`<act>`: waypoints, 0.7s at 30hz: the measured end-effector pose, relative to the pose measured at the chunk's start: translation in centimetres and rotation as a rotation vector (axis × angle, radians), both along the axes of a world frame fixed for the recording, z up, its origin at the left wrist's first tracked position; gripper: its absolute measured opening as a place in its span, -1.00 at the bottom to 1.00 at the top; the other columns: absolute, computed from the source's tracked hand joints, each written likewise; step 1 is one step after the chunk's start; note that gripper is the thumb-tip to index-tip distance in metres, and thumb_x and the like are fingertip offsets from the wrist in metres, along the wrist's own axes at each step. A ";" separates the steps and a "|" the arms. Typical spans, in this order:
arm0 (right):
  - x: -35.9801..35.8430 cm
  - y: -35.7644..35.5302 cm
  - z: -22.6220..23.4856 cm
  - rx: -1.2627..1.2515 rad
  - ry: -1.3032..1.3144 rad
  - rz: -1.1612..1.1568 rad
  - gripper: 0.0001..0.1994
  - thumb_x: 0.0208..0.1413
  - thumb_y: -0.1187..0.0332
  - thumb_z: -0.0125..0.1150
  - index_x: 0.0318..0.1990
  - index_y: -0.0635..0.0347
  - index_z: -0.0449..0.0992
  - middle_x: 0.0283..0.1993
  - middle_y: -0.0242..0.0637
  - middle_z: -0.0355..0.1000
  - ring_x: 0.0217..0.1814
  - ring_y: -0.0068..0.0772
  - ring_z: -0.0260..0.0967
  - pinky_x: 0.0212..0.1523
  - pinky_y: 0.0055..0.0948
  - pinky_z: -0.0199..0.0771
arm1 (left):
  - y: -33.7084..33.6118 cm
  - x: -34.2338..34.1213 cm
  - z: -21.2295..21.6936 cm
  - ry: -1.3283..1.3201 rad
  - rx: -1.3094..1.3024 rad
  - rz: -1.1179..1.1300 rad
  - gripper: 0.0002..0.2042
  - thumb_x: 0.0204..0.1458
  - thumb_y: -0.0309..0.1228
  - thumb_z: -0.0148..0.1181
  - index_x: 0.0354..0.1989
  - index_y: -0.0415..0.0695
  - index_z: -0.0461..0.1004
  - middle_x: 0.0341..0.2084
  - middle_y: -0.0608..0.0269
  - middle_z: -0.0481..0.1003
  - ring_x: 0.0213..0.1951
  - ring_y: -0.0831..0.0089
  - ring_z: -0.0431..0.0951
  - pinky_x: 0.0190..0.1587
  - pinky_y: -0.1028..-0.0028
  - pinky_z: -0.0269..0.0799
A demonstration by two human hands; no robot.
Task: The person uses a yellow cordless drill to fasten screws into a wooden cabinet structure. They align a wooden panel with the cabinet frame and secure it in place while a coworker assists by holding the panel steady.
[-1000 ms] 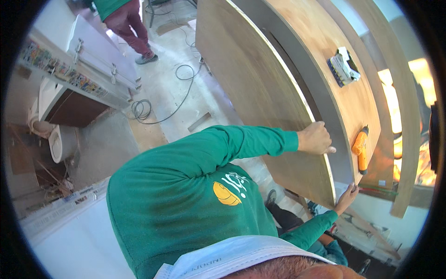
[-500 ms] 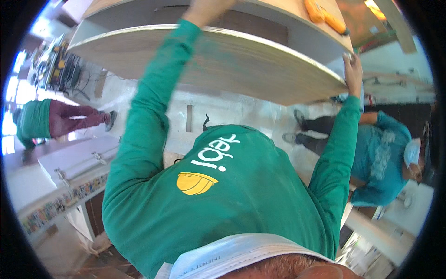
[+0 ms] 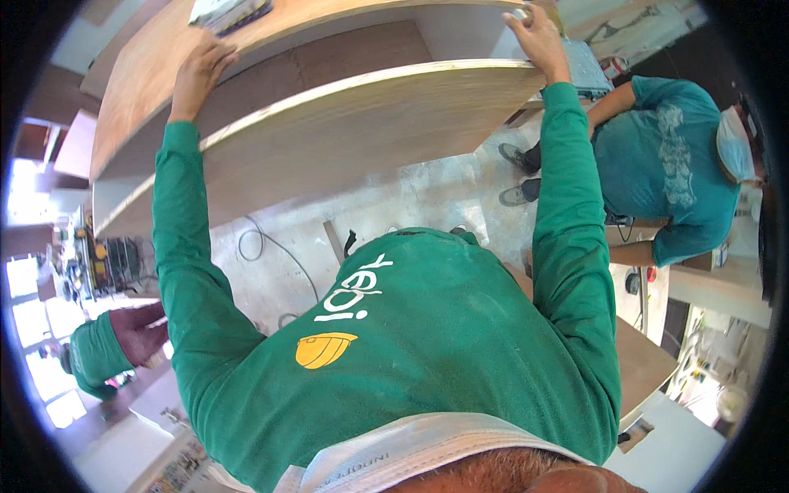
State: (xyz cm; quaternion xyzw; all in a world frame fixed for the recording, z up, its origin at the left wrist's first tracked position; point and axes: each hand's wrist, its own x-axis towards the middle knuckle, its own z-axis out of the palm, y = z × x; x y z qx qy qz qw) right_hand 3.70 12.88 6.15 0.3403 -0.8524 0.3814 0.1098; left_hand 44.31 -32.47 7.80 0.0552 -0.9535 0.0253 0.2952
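Observation:
A long wooden cabinet (image 3: 353,135) with an open, hollow front side stretches across the top of the view. My left hand (image 3: 201,76) is at the edge of its upper panel, toward the left, fingers bent together over the edge; the thumb is mostly hidden. At the cabinet's right end is my right hand (image 3: 538,43), fingers pinched around a small white piece (image 3: 519,15) whose kind I cannot make out. A white packet (image 3: 228,12) with a dark edge lies on the upper panel just beyond my left hand.
To the right stands a co-worker in a teal shirt (image 3: 670,156), close to the cabinet's end. Another person in green (image 3: 103,349) is farther off at left. A cable (image 3: 279,246) and a wooden strip (image 3: 334,241) lie on the floor. Machinery (image 3: 99,255) stands at left.
My left hand has gone from the cabinet's middle to its left part. My right hand remains at the right end. The view has turned, and the orange tool on top is out of sight.

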 end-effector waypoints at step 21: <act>-4.7 3.5 -3.1 -0.620 -0.432 0.249 -0.60 0.32 0.23 0.33 0.14 0.35 0.50 -0.08 -0.09 0.58 -0.06 -0.31 0.57 -0.07 -0.32 0.58 | 28.7 -33.7 10.4 -0.065 0.024 -0.203 -0.63 0.22 -0.25 0.33 0.15 -0.13 0.62 -0.10 -0.02 0.64 -0.07 0.06 0.63 0.03 0.19 0.54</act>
